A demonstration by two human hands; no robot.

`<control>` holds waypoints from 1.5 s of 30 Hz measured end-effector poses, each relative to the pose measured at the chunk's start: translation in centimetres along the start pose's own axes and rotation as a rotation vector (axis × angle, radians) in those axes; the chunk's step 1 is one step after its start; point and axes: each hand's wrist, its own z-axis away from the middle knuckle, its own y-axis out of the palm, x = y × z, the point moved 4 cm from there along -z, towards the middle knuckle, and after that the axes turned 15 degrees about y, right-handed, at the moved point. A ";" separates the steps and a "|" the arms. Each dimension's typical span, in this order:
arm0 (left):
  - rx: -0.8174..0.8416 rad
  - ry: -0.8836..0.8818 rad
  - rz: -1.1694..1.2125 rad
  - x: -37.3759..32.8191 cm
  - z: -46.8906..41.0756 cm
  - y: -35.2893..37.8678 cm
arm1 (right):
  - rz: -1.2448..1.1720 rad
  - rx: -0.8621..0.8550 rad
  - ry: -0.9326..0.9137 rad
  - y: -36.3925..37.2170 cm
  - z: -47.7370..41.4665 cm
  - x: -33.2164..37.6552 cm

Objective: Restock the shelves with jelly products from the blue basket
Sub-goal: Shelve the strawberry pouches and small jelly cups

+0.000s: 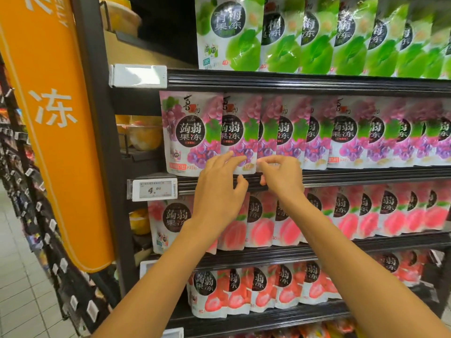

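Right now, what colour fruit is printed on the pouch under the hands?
Purple grapes, on a pink-and-white pouch; head view shows it best.

**Desk:** What do your hands cover?

**Me:** My left hand (pixel 217 191) hides the lower corner of a grape pouch (pixel 238 128). My right hand (pixel 283 179) hides its neighbour's bottom edge, fingertips blurred, grip unclear. My forearms (pixel 166 276) cross the peach pouches (pixel 260 230).

**Desk:** And the edges?

**Me:** Green pouches (pixel 317 40) are cropped at top and right. The orange sign (pixel 48 118) runs off the top. The price tag (pixel 155 189) carries print too small to read.
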 end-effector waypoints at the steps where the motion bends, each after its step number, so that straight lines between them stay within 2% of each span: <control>1: -0.002 0.005 -0.005 -0.3 -0.1 0.2 | -0.012 -0.056 0.001 -0.4 -0.1 -0.2; 4: -0.004 0.015 -0.009 -1.0 -0.6 1.0 | -0.004 -0.193 -0.001 -1.8 -0.7 -0.6; 9: 0.024 0.025 -0.022 -2.2 -1.2 2.9 | 0.058 -0.178 -0.005 -2.5 -1.5 -0.7; 13: 0.031 0.008 -0.099 -3.0 -1.6 4.5 | 0.061 -0.105 0.028 -2.8 -2.2 -0.6; 25: 0.002 -0.009 -0.166 -4.7 -3.3 7.7 | 0.019 -0.207 0.025 -6.3 -4.7 -3.2; 32: -0.081 0.004 -0.199 -6.0 -3.8 8.6 | -0.004 -0.083 0.059 -6.8 -5.7 -4.0; 36: -0.072 0.022 -0.173 -6.5 -4.1 9.4 | -0.004 -0.109 0.060 -7.7 -6.1 -4.5; 41: -0.043 0.014 -0.175 -7.2 -4.4 10.6 | -0.074 -0.009 -0.017 -8.1 -6.9 -5.2; 45: -0.034 0.008 -0.184 -7.6 -4.7 11.4 | -0.074 -0.221 -0.039 -9.9 -7.7 -6.4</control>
